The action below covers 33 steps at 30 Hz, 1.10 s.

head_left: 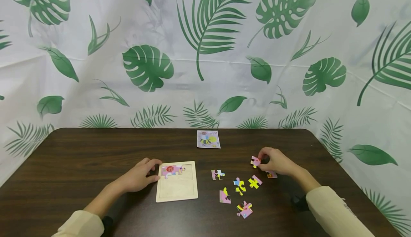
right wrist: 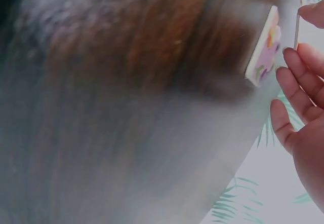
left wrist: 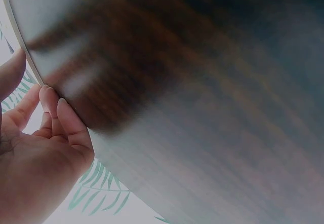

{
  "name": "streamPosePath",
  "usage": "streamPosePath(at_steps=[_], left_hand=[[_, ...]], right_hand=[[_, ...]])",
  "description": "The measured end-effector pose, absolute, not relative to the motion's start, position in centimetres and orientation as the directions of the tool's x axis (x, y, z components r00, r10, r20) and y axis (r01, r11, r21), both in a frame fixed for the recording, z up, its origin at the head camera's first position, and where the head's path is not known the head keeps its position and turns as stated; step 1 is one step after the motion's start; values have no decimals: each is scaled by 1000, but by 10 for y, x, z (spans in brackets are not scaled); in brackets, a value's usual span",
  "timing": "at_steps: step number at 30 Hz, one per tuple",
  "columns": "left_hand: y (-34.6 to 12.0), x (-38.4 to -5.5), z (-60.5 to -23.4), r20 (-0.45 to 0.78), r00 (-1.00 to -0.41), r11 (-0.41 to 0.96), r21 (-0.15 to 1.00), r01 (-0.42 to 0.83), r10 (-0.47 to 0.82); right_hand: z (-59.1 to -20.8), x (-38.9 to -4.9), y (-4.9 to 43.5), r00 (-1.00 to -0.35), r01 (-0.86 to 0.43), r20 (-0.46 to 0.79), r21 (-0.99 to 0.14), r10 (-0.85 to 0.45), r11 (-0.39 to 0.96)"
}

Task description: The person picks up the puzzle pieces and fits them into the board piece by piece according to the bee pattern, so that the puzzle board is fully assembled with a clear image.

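My left hand (head_left: pixel 140 176) holds the left side of a pale wooden puzzle tray (head_left: pixel 178 191), index finger at the far corner and thumb on the near part of that edge. A few joined pink pieces (head_left: pixel 173 170) lie along the tray's far side. In the left wrist view, the tray's thin rim (left wrist: pixel 31 67) meets the fingertips. Over to the right, my right hand (head_left: pixel 275 161) pinches a pink and yellow puzzle piece (head_left: pixel 255 161) between thumb and fingers. The right wrist view catches that piece edge-on (right wrist: pixel 297 29). Another pink puzzle piece (head_left: pixel 272 174) lies beneath the right hand, partly covered.
Several loose puzzle pieces lie between tray and right hand, among them a yellow piece (head_left: pixel 255 182), a blue-yellow piece (head_left: pixel 239 186) and a rainbow piece (head_left: pixel 245 209). A bee picture card (head_left: pixel 208 139) lies at the dark table's (head_left: pixel 106 148) back, before a leaf-patterned cloth (head_left: pixel 179 98).
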<state>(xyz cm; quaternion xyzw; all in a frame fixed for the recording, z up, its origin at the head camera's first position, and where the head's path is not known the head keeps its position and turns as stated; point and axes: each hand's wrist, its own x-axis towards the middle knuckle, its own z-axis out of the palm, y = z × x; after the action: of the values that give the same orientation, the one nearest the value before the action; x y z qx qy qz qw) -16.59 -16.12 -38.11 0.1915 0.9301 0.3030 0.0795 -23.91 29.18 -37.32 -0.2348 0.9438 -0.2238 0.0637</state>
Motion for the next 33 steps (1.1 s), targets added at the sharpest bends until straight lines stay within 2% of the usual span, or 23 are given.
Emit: streamPosePath(at_steps=[17,33], left_hand=[[-161,-166,-382,-26,-915,746,588,312,403],[-161,-167,-382,-24,-910,738,593,321,415]], right_hand=[[-365,-242,261,-822,-538,88,-444,-562,717],[-358,-242,203,-767,-580,35,-466,-641,668]])
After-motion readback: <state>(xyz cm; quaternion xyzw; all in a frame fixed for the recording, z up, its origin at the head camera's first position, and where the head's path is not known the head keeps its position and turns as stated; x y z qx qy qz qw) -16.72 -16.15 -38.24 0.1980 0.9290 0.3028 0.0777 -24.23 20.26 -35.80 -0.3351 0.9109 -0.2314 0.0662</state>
